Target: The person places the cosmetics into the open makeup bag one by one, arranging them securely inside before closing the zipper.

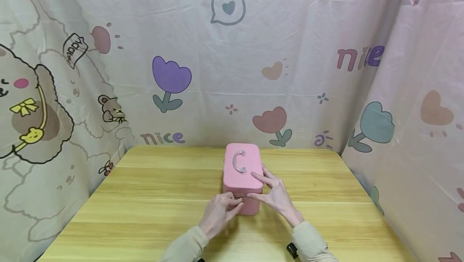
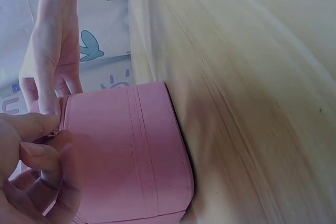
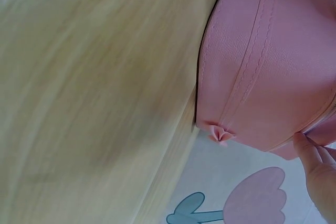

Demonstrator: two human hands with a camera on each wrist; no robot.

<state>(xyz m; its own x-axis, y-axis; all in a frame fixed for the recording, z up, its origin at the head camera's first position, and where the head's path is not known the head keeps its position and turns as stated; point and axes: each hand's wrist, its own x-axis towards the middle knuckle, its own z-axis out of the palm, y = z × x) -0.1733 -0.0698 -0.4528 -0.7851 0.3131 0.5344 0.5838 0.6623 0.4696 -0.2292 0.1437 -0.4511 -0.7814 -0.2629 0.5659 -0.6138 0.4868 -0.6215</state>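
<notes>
A pink box-shaped case point(image 1: 243, 177) with a rounded lid and a silver handle stands on the wooden table. Its zipper point(image 3: 320, 118) runs round the seam under the lid. At the near end, my left hand point(image 1: 222, 212) pinches the small zipper pull point(image 2: 53, 131) between thumb and fingers. My right hand point(image 1: 277, 197) lies against the right near corner, its thumb by the seam and spread fingers on the lid and side. The left wrist view shows the right hand point(image 2: 50, 56) reaching across beside the left hand's fingertips.
The wooden table point(image 1: 156, 205) extends on both sides of the case. Behind and beside it hangs a printed cloth backdrop point(image 1: 224, 64). A small pink bow point(image 3: 220, 135) sits on the case's side. A black device point(image 1: 292, 250) is by the right sleeve.
</notes>
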